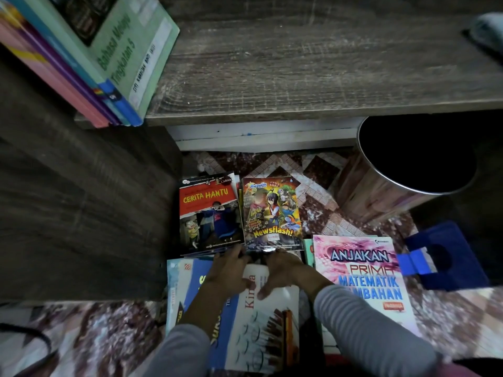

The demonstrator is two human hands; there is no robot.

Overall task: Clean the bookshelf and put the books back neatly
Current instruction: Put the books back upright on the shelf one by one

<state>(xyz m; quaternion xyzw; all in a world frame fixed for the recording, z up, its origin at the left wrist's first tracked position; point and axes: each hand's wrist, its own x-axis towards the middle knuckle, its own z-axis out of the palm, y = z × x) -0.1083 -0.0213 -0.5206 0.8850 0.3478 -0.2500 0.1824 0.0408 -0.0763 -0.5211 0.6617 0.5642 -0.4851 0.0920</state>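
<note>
Retrieval step: left hand [226, 270] and right hand [283, 269], fingers bent, grasp undeterminable, meet the Cerita Hantu book [208, 213] and Newsflash book [272, 210] lying just beyond the fingertips; next requires firm grips, then lifting to the shelf [299, 63].

Shelf board [299, 63]: wood-grain finish, matt, scratchy-looking. Newsflash comic [272, 210] and Cerita Hantu comic [209, 210]: paper covers, glossy, with glare along the Newsflash lower edge. Green exercise book [130, 50]: paper cover, matt. Bin [381, 197]: metal, shiny rim. Blue holder [449, 257]: smooth plastic. Sleeve [367, 322]: grey cloth, finely ribbed.
</note>
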